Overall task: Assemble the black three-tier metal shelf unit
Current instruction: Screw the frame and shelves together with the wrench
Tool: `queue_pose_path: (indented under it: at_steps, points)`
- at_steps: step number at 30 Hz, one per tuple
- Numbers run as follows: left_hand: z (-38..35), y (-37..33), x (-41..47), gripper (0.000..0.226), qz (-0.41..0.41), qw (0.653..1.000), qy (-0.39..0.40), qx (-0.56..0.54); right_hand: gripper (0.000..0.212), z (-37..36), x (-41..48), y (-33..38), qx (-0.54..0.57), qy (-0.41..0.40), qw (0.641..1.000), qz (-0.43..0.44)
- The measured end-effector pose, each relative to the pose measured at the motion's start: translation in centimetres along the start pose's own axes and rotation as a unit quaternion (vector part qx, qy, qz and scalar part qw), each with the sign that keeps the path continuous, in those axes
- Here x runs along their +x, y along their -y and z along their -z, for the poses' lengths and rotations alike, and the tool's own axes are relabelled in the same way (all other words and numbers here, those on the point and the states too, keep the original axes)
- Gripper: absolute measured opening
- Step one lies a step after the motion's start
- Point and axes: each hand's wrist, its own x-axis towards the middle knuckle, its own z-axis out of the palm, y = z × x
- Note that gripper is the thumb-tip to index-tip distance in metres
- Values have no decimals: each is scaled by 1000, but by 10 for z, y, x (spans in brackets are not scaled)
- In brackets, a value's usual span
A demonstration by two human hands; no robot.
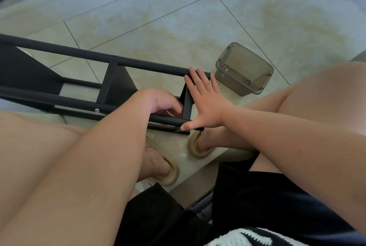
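Black metal formed the three-tier shelf unit (118, 85), which lay on its side on the cream tiled floor (198, 18), its round tubes running in from the left edge to end just in front of the person's tan rubber slippers (172, 176). The right hand (206, 103) lay flat and spread over that near end, fingertips on the upper tube and thumb on the lower. The left hand (162, 101) reached inside the frame with curled fingers; whether it held anything could not be told. A translucent grey plastic box (243, 69) stood just beyond the unit's end.
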Motion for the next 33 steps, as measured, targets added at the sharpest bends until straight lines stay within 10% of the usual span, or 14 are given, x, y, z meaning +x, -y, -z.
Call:
queue_pose_path:
  at_steps: [33]
  points:
    - [-1, -5, -6, 22, 79, 997, 0, -16, 148, -2, 1, -1, -3, -5, 1000, 0]
